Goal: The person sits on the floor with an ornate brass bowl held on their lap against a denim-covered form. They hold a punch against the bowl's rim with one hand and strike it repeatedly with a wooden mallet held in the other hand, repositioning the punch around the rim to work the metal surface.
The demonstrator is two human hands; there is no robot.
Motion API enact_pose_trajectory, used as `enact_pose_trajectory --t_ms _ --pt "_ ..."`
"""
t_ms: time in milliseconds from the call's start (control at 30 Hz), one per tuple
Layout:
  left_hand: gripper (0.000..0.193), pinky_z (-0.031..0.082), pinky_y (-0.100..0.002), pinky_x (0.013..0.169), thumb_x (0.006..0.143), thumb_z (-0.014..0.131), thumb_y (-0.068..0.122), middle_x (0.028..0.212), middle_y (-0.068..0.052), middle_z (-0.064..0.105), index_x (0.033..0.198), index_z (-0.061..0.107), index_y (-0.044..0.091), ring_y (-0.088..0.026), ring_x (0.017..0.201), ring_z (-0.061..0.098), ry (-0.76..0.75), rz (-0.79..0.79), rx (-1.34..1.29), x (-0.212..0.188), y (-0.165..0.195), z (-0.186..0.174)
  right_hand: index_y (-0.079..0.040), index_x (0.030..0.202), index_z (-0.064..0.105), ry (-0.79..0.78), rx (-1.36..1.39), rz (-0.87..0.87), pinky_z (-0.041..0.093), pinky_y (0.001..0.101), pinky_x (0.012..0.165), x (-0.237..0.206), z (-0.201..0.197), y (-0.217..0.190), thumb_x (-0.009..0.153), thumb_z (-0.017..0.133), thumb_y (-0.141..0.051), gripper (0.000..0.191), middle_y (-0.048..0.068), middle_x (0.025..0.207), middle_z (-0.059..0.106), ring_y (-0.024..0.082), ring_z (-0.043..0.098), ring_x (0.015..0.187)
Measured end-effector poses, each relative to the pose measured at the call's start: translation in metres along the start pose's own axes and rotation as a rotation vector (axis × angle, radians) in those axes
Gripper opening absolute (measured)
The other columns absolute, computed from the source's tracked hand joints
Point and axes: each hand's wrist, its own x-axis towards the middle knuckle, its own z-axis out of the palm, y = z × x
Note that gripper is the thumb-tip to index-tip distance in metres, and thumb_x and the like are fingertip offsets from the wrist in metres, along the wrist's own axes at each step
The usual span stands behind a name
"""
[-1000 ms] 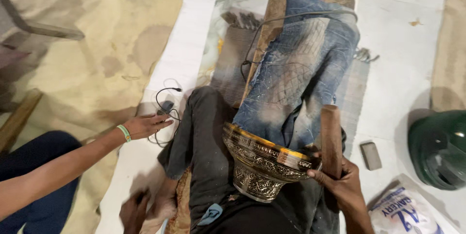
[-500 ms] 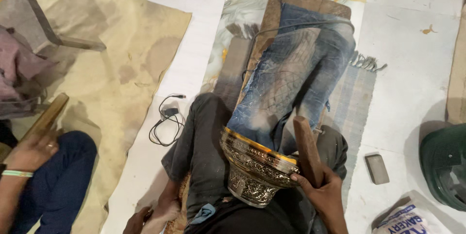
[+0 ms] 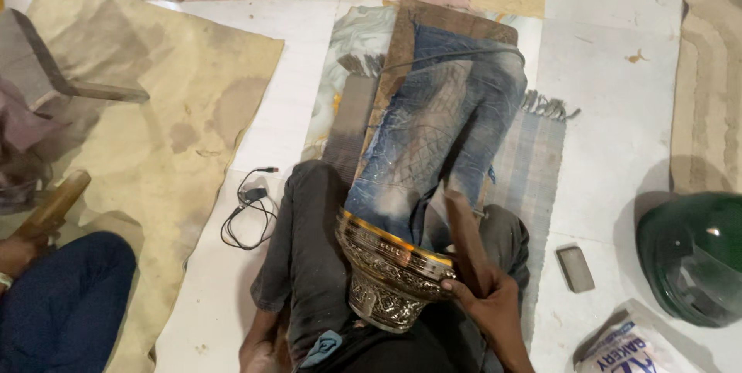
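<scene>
An engraved metal bowl (image 3: 390, 276) with a gold rim rests in my lap, between my grey-trousered legs. My right hand (image 3: 488, 305) grips a brown wooden stick (image 3: 462, 238) that stands blurred beside the bowl's right rim, and the fingers touch that rim. A worn blue denim cloth (image 3: 444, 137) lies over a wooden board (image 3: 406, 29) just beyond the bowl. My left hand does not show; a bare foot (image 3: 261, 350) lies at the bottom left of my lap.
Another person in blue trousers (image 3: 66, 307) sits at the left, a hand (image 3: 15, 253) holding a wooden mallet (image 3: 52, 204). A black cable (image 3: 247, 214), a phone (image 3: 576, 268), a green helmet (image 3: 692, 257), a printed bag (image 3: 618, 350) and brown paper (image 3: 154, 126) lie around.
The other person's hand has drawn back from the black cable to the far left and now holds a mallet. My right hand stays on the stick by the bowl.
</scene>
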Motion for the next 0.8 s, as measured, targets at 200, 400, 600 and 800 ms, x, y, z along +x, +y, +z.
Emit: enact_pose_trajectory --t_ms 200,400,600,800 --pt "0.033 0.049 -0.039 0.077 0.088 0.077 0.027 0.093 -0.014 0.065 0.102 0.068 -0.002 -0.021 0.085 0.056 0.046 -0.033 -0.113 -0.012 -0.021 0.004 0.004 0.104 0.076 -0.027 0.09 -0.035 0.059 0.0306 0.077 0.002 0.001 0.002 0.069 0.09 -0.007 0.04 0.011 0.094 0.081 0.016 0.074 0.083" --pt "0.036 0.048 -0.038 0.073 0.091 0.079 0.029 0.087 -0.014 0.064 0.096 0.068 -0.006 -0.018 0.081 0.053 0.276 0.058 -0.269 0.003 -0.017 -0.05 0.005 0.104 0.075 0.03 0.186 -0.109 0.06 0.0312 0.076 -0.005 0.006 0.0 0.07 0.088 -0.002 0.037 0.012 0.097 0.079 0.017 0.074 0.085" --pt "0.042 0.054 -0.042 0.083 0.082 0.081 0.029 0.096 -0.016 0.073 0.109 0.07 -0.002 -0.032 0.088 0.07 0.611 0.621 0.023 0.088 0.114 -0.089 0.006 0.106 0.074 0.092 0.131 -0.073 0.057 0.0303 0.079 -0.009 0.004 -0.009 0.071 0.086 -0.001 0.038 0.015 0.102 0.077 0.018 0.072 0.09" --pt "0.05 0.054 -0.047 0.087 0.062 0.085 0.024 0.11 -0.017 0.072 0.108 0.077 0.007 -0.039 0.101 0.066 0.495 0.766 0.469 0.124 0.187 -0.106 0.011 0.103 0.074 0.181 -0.045 0.051 0.055 0.0347 0.075 -0.017 0.003 -0.009 0.072 0.091 -0.002 0.037 0.019 0.097 0.076 0.021 0.068 0.085"
